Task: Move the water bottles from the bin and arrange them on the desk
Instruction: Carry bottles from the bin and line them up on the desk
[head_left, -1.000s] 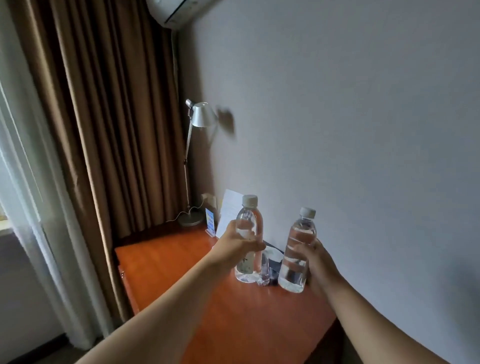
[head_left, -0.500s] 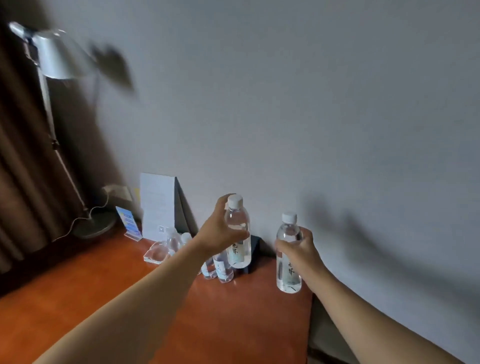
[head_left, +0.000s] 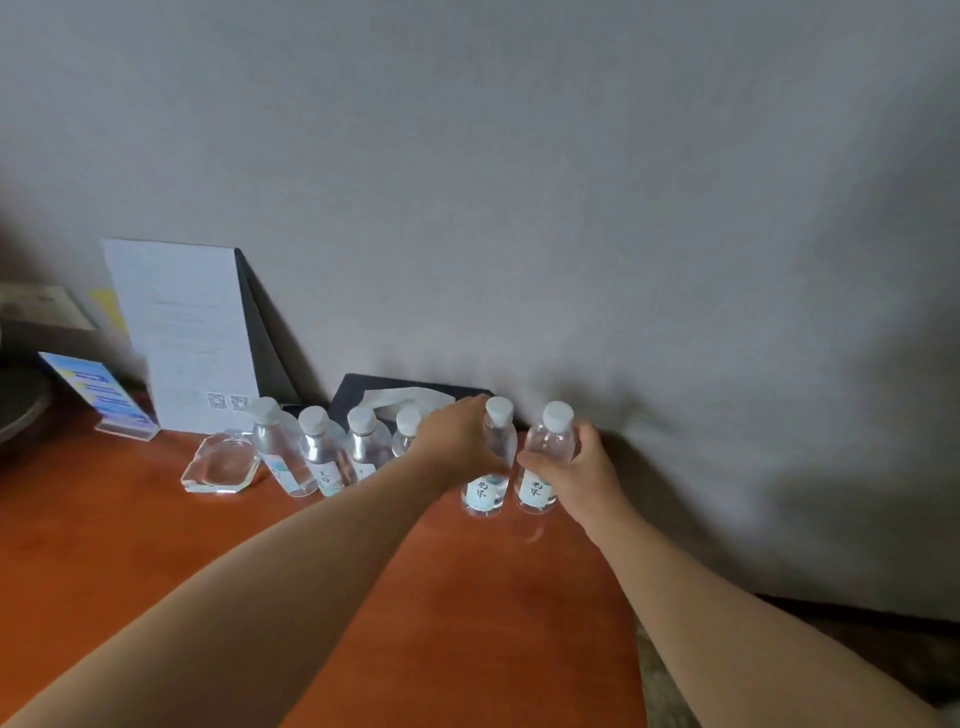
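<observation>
Hands first, taken from the left: the left hand (head_left: 457, 441) is wrapped around the upper body of a water bottle (head_left: 488, 462), fingers curled over its far side, and the right hand (head_left: 569, 475) is closed around the middle of a second bottle (head_left: 545, 457) just beside it. Starting at the far left of the desk (head_left: 130, 545), a small blue sign card (head_left: 98, 392) stands near the wall, then a white printed sheet (head_left: 182, 332) on a dark stand, then a clear glass dish (head_left: 221, 465). Next comes a row of four white-capped bottles (head_left: 322, 452) standing upright along the wall, with a dark tissue box (head_left: 410, 397) behind them. The two held bottles close the row at its right end, both upright with their long axes vertical, labels facing the camera; their bases look to be at or just touching the desk, though contact is hard to confirm. No bin is in view. The relation that matters is the gap: the left-hand bottle sits close to the fourth standing bottle, partly hidden by the arm, and the right-hand bottle stands almost touching its neighbour. Releasing should mean lifting both hands straight back without nudging the row.
</observation>
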